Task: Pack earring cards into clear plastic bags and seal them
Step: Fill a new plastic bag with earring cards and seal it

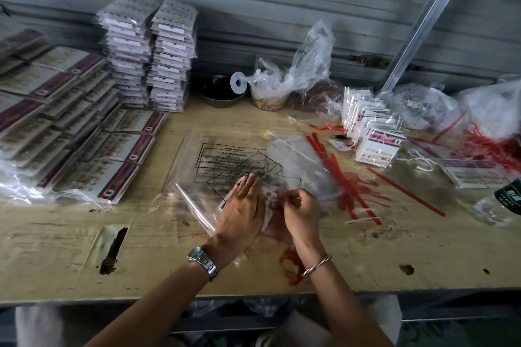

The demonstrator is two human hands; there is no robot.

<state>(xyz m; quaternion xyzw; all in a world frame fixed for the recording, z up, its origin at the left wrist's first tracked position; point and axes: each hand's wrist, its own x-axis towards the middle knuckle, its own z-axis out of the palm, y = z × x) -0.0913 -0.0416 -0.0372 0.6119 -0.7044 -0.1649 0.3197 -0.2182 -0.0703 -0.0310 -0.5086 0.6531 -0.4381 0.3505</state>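
left hand (244, 207) flat; right hand (300, 211) pinching

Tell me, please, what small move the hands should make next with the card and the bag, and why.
Probably press the flap shut. The left hand lies flat on the earring card in its clear bag, holding it on the table, while the right hand pinches the bag's edge beside it. Motion blur hides whether the seal is already closed.

I see a matt, scuffed cardboard-covered table (282, 270), glossy clear plastic bags (225, 155) at twelve o'clock, a shiny metal wristwatch (203, 262).
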